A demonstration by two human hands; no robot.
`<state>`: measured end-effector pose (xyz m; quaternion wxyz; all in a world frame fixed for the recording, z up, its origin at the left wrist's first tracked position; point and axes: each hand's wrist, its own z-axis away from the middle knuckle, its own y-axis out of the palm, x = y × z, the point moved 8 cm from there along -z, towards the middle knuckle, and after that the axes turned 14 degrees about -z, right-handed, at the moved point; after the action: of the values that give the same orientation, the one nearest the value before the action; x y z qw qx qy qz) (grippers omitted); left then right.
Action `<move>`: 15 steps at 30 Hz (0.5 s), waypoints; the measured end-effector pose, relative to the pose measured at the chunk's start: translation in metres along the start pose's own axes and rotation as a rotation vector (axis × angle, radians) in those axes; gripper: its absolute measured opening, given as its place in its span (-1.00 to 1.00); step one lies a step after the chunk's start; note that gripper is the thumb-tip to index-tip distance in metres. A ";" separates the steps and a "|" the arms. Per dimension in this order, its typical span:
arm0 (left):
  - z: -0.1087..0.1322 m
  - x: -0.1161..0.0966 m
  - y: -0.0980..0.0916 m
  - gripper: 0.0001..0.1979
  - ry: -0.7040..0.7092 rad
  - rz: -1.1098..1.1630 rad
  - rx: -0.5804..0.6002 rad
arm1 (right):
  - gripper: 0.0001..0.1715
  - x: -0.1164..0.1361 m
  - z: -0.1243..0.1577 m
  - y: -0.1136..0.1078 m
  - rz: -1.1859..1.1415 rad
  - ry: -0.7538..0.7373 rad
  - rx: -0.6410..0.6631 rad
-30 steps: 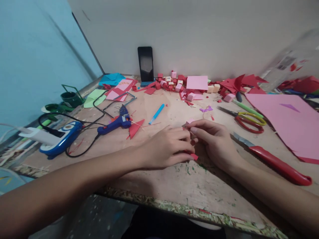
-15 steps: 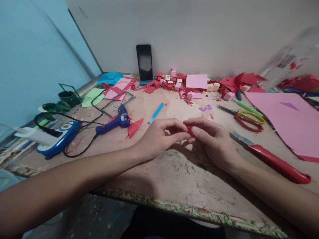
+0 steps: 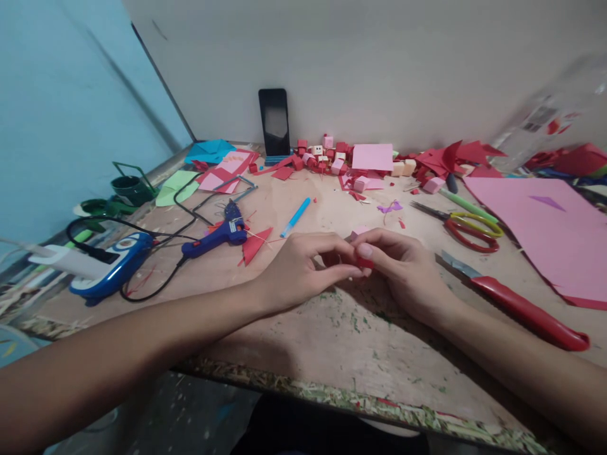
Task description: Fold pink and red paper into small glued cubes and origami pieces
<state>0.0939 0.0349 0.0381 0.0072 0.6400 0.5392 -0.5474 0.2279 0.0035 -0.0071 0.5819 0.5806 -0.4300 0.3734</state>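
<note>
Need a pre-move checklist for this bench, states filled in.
1. Small red piece held by right hand: ok, pinched at the thumb.
2. Left hand gripping it too: cannot tell; fingertips are at the piece, contact partly hidden.
3. Piece's full shape visible: not ok, fingers cover much of it.
4. Scissors apart from both hands: ok, on the table.
5. Glue gun apart from left hand: ok.
6. Glue gun cool: cannot tell.

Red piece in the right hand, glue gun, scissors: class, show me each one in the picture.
Red piece (image 3: 364,261): head view, on its small uncovered part.
Glue gun (image 3: 217,238): head view, on its blue body.
Scissors (image 3: 449,220): head view, where blades meet handles.
</note>
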 end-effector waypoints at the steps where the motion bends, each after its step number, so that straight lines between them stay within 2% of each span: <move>1: 0.000 -0.001 0.000 -0.97 0.011 -0.012 -0.006 | -0.62 -0.001 0.000 0.001 0.003 0.010 0.010; 11: 0.006 -0.010 -0.005 -0.90 0.129 -0.084 -0.073 | -0.55 0.000 -0.001 0.006 0.107 0.006 0.122; 15: 0.006 -0.009 -0.010 -0.92 0.104 -0.098 -0.116 | -0.51 -0.002 0.000 0.005 0.089 0.028 0.120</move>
<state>0.0849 0.0295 0.0477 -0.0105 0.6390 0.6003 -0.4808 0.2226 0.0043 -0.0070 0.5350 0.5895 -0.4238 0.4320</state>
